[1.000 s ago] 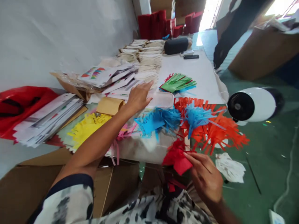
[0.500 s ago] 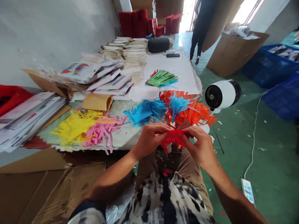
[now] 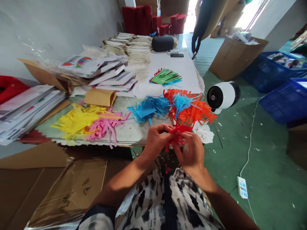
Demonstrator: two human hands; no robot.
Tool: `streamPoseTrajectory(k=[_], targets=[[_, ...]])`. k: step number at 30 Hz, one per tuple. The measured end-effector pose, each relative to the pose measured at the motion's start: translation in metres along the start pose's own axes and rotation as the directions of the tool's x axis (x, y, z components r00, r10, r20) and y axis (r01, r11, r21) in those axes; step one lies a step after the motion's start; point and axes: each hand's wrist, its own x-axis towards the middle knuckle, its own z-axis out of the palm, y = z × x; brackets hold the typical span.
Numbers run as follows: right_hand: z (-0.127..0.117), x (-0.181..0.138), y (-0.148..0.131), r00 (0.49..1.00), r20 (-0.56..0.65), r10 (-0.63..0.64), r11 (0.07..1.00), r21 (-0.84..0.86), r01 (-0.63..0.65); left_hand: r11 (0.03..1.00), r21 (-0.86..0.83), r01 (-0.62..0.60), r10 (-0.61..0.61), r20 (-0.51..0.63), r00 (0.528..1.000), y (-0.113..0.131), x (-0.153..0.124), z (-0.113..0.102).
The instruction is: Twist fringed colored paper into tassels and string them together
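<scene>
Between my two hands is a piece of red fringed paper (image 3: 181,129), held just off the table's front edge with cut strips hanging below it. My left hand (image 3: 157,140) pinches its left side between thumb and fingers. On the other side my right hand (image 3: 192,151) grips it, fingers curled and partly hidden behind the paper. Right beyond the hands lie orange fringed paper (image 3: 200,110) and a blue tassel-like bunch (image 3: 181,103) on top of it. More blue fringed paper (image 3: 148,110) is to the left, then pink (image 3: 107,124) and yellow fringes (image 3: 76,121).
Green fringed paper (image 3: 165,76) and a clear plastic tray (image 3: 148,90) lie farther back. Stacked packets (image 3: 31,108) line the left side. A white fan (image 3: 223,95) stands right of the table, with a power strip (image 3: 242,187) on the floor. A person (image 3: 200,28) is beyond.
My right hand has moved inward and left, closer to my left hand, and the red paper now looks bunched or folded. The view has shifted slightly.
</scene>
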Motion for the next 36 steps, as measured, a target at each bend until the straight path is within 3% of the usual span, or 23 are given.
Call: streamPoseTrajectory(k=[3,8,15,17,21,24,27,30,33,36], targets=[[-0.005,0.001,0.002,0.999,0.004,0.039,0.992,0.118,-0.039,1.0,-0.008,-0.028,0.028,0.028,0.999,-0.001,-0.004,0.003],[-0.019,0.009,0.008,0.985,0.16,0.066,0.925,0.361,-0.121,0.998,0.055,-0.026,0.018,0.132,0.991,0.005,-0.001,-0.008],[-0.034,0.014,0.012,0.952,0.239,0.191,0.824,0.488,-0.288,0.973,0.23,0.007,-0.069,0.263,0.962,0.006,-0.002,-0.022],[-0.035,0.016,0.017,0.947,0.218,0.238,0.795,0.516,-0.318,0.966,0.255,0.042,-0.105,0.237,0.966,-0.002,0.0,-0.023],[-0.039,0.014,0.023,0.923,0.226,0.312,0.703,0.598,-0.385,0.905,0.415,-0.09,0.013,0.185,0.983,-0.011,0.0,-0.017],[-0.042,0.01,0.02,0.901,0.293,0.32,0.638,0.636,-0.434,0.942,0.314,-0.114,0.052,0.198,0.979,-0.012,-0.004,-0.002],[-0.045,0.009,0.016,0.886,0.36,0.293,0.623,0.63,-0.463,0.982,0.188,-0.025,-0.022,0.247,0.969,-0.008,-0.007,0.016],[-0.049,0.008,0.014,0.881,0.383,0.278,0.652,0.598,-0.466,0.978,0.144,0.15,-0.18,0.224,0.958,-0.005,-0.009,0.026],[-0.052,0.008,0.018,0.877,0.393,0.275,0.643,0.603,-0.472,0.954,0.147,0.26,-0.289,0.236,0.928,-0.006,-0.007,0.018],[-0.05,0.007,0.025,0.851,0.44,0.286,0.54,0.66,-0.522,0.95,0.29,0.115,-0.17,0.173,0.97,-0.014,0.001,-0.001]])
